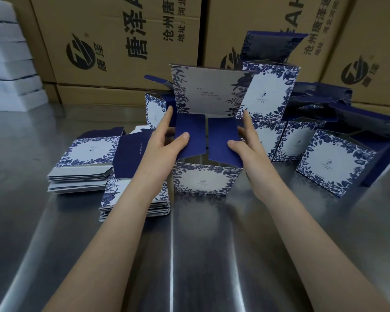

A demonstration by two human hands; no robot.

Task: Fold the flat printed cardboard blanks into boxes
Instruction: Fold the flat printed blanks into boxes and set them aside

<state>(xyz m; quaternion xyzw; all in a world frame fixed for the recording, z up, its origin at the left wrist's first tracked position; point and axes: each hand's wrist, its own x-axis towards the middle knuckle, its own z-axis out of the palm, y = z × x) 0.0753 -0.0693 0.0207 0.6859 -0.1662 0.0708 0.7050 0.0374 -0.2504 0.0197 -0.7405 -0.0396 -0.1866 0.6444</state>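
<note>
While two bare arms stretch forward over the shiny metal table (pixel 194 255), both hands work on one half-made box (pixel 204 180). It stands on the table right in the middle. Its front wall is white with dark blue leaves round the edge.

Just left of it, partly under the left arm, lies a pile of flat blanks (pixel 110 194) with the same leaf print. The top one shows a dark blue part.

The left hand (pixel 164 143) pinches the left flap (pixel 190 136). The thumb lies on top of the blue card and curled fingers are behind it. Its pointing finger sticks straight up beside the box. The right hand (pixel 245 145) does the same to the right flap (pixel 223 140), with thumb on top, fingers behind and pointing finger up. Both flaps are plain dark blue and lean in over the open box, with a small gap between them.

Behind the flaps the lid (pixel 203 91) stands up tall. It is white inside with blue leaves and a few tiny words, too small to read.

Further left is a second pile of flat blanks (pixel 83 158). On the right sit many made boxes (pixel 333 163), some stacked, and some have their lids up.

At the back are big brown cartons (pixel 122 41) with black writing. In the far left corner is a white stack (pixel 7 52), but I cannot tell what it is made of.
</note>
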